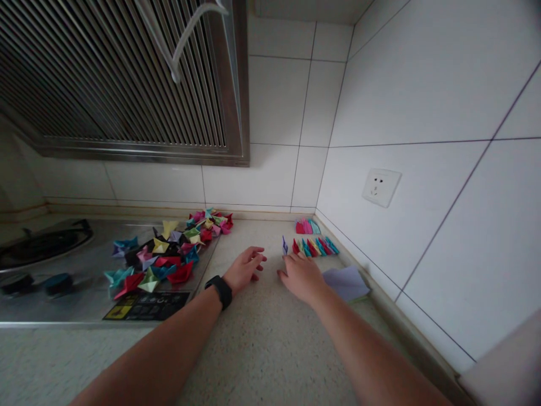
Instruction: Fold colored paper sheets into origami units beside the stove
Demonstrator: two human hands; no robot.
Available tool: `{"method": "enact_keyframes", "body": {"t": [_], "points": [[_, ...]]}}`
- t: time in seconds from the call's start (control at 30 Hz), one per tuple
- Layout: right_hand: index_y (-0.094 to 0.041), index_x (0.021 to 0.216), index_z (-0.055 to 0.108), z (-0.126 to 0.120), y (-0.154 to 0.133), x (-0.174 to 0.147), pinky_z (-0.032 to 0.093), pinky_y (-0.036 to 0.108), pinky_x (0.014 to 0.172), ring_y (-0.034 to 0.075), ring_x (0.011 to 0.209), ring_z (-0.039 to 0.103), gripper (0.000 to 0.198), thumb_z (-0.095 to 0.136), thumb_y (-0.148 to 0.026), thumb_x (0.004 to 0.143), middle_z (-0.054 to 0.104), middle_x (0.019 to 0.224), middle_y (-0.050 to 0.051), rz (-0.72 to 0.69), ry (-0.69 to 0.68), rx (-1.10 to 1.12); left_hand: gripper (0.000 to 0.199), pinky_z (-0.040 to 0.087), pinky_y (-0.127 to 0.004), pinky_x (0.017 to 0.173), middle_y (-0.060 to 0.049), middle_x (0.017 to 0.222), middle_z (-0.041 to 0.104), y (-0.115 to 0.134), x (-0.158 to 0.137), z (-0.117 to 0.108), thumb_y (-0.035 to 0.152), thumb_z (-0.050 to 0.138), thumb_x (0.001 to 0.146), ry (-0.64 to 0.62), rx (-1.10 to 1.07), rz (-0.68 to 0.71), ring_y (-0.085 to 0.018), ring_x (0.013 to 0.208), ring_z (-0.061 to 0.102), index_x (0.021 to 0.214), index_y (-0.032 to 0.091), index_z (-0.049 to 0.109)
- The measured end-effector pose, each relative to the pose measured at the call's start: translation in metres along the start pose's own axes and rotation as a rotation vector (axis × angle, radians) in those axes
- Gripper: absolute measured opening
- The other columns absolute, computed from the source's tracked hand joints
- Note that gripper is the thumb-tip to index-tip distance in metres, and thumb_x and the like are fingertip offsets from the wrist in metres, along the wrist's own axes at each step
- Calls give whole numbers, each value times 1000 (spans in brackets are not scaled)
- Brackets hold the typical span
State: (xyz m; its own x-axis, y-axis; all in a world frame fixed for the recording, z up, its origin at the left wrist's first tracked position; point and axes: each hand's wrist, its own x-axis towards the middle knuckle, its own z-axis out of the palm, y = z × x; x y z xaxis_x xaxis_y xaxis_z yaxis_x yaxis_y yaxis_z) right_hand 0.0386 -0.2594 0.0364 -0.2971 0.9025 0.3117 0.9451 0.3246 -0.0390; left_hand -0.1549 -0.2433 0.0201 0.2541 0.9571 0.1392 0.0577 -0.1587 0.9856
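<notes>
A: Put the clock's centre between your left hand and your right hand, with twelve at the back wall. How do the two stand?

B: Your left is loosely parted, fingers bent above the counter, with a black watch at its wrist. Your right has its thumb apart from the index finger; its fingertips are by the purple paper piece at one o'clock. You cannot tell from here whether they touch or hold it.

A: And the row of folded paper pieces?

B: Two o'clock, standing side by side just beyond your right fingers, its far end near the right wall. The smaller pink and teal group lies behind it, in the corner. Between three and four, the violet paper lies beside your right wrist, with a green edge showing under it.

A: Where are your limits?

B: From nine to ten o'clock, the steel stovetop borders the counter, and a colourful heap of folded paper covers its near side right up to that edge. The range hood overhangs at eleven.

A: Your widest room?

B: The strip of counter from six to twelve, passing between your forearms and ending at the back wall; to the right, the paper and wall leave you little.
</notes>
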Motion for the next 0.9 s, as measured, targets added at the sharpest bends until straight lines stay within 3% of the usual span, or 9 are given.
{"method": "enact_keyframes", "body": {"t": [0.2,0.37,0.9], "points": [[-12,108,60,4,4,6,34,38,96,25,113,44,42,46,-44,85,56,112,14,72,-43,-37,37,40,-18,50,-10,101,60,-2,-1,2,38,49,84,-83,87,-6,-13,76,55,114,16,53],[-12,115,57,5,5,11,33,39,97,26,116,42,45,44,-45,86,52,118,16,106,-74,-64,35,37,-19,51,-7,92,63,-6,1,3,36,50,83,-128,150,17,-10,67,53,109,15,57],[-14,112,55,7,4,13,34,43,92,29,113,42,45,45,-49,85,48,118,17,155,-34,-102,31,42,-23,61,-6,81,67,-3,0,2,37,47,84,-194,304,84,-13,68,57,101,14,61]]}}
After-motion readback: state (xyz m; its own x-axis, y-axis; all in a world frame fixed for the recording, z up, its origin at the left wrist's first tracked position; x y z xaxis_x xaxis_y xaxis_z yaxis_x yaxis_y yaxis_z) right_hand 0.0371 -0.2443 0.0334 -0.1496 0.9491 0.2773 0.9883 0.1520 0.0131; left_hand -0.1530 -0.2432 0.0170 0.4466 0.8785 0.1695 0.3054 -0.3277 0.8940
